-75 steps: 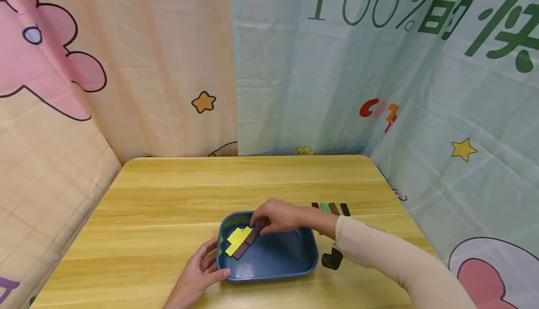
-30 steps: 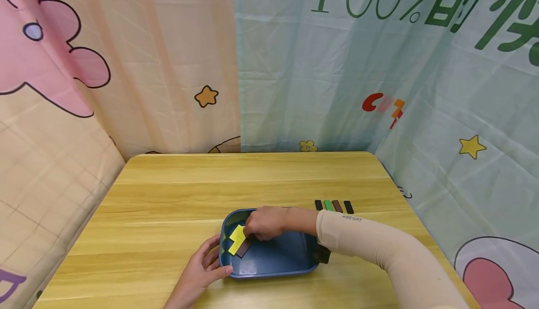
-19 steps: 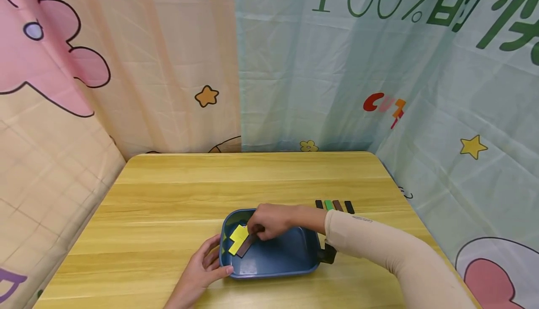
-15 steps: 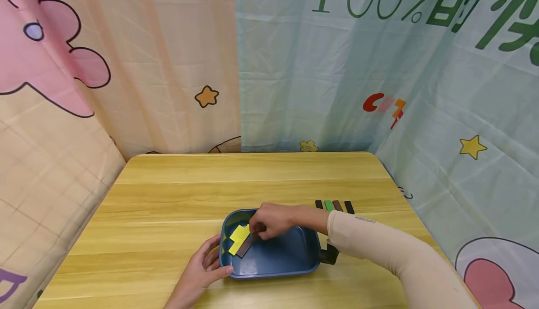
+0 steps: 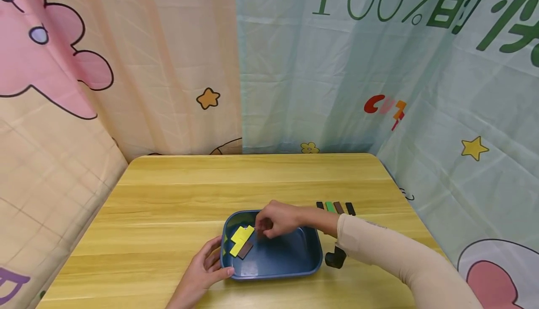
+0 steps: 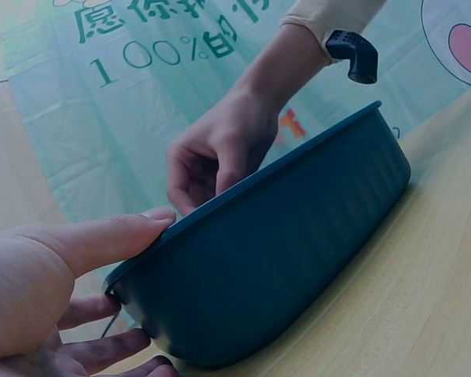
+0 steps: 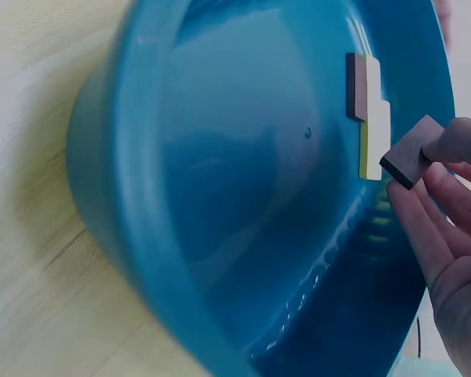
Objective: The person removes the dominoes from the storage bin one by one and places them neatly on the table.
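Observation:
A blue plastic basin (image 5: pixel 278 277) sits at the table's front. My left hand (image 5: pixel 198 274) grips its left end, thumb over the rim and fingers against the outer wall, as the left wrist view also shows. Inside, yellow tiles (image 5: pixel 241 239) lie together in a stepped patch at the left, and one brown tile (image 5: pixel 245 250) lies against them. Over the basin floor, my right hand (image 5: pixel 280 218) pinches a second brown tile (image 7: pixel 410 151) between thumb and fingertips; the right wrist view shows it tilted and lifted close to the yellow tiles.
Beyond the basin to the right, a row of small tiles lies on the wooden table: black (image 5: pixel 350 209), green (image 5: pixel 330 207) and brown (image 5: pixel 338 207) ones. A black wrist camera (image 5: pixel 335 257) hangs under the right sleeve. Printed curtains (image 5: pixel 294 89) stand behind the table.
Two brown tiles were lying beside the yellow ones; one is now raised in my right hand, which has drawn away to the right. My left hand has kept its grip on the basin.

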Demonstrator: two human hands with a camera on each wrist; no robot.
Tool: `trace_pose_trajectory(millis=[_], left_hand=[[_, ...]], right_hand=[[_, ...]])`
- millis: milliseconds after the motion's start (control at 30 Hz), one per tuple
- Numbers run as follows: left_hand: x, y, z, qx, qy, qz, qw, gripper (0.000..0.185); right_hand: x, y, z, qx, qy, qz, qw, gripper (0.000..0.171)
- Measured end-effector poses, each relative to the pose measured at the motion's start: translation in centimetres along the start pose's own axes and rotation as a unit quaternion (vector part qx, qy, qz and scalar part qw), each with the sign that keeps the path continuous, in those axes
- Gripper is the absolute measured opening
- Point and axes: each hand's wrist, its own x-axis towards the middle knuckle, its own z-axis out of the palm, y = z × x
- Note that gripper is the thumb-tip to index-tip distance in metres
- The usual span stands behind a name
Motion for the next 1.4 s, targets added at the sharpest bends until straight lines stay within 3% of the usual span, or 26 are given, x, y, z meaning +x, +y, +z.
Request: trace_pose_trajectory(millis=[333, 600, 767, 1033, 1267, 1400], left_hand=[[-0.1, 0.3, 0.1, 0.014, 0.010, -0.002, 0.9998, 0.085], [-0.1, 0.1, -0.1, 0.009, 0.008, 0.009, 0.9999, 0.085], [-0.1, 0.1, -0.1, 0.004, 0.008, 0.011, 0.9999, 0.086], [-0.2, -0.1, 0.1, 0.006, 0.003, 0.033, 0.9994, 0.085], [-0.2, -0.2, 0.0, -0.005, -0.002, 0.028, 0.9996, 0.087], [-0.1, -0.2, 0.0, -0.011, -0.007, 0.022, 0.9997, 0.087]], right_hand=[[-2.1, 1.0, -0.6, 0.035, 0.056, 0.027, 0.997, 0.012], [-3.8, 1.3, -0.7, 0.088, 0.110, 0.050, 0.989, 0.012], [-5.0, 2.2, -0.6, 0.121, 0.146, 0.087, 0.978, 0.012], [-7.0, 3.6, -0.5, 0.198, 0.210, 0.135, 0.948, 0.013], [-8.4, 4.7, -0.1, 0.197, 0.245, 0.152, 0.937, 0.014], [-9.6, 5.0, -0.2, 0.214, 0.262, 0.171, 0.926, 0.014]])
